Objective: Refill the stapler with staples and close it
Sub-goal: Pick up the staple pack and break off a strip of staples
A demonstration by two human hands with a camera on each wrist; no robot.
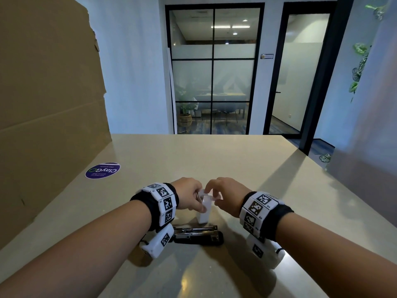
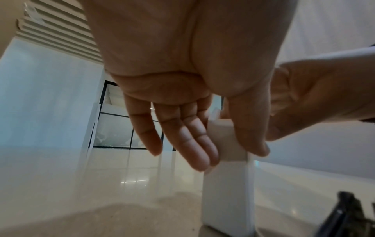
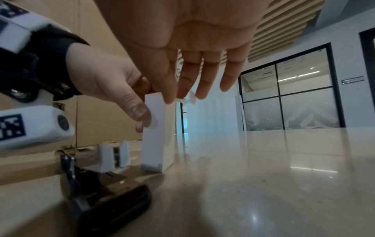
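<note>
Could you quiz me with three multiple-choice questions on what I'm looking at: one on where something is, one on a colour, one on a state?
1. Where is the stapler?
A. On the table, nearer the person than the box
B. On the cardboard
C. In a hand

2. What colour is the staple box?
A. Red
B. White
C. Green

3. How does the box stand?
A. Flat
B. Upright on end
C. Lifted off the table

Answers: 1 A, it lies below the wrists. 2 B, plainly white. 3 B, the left hand steadies it, the right hand works its top.
</note>
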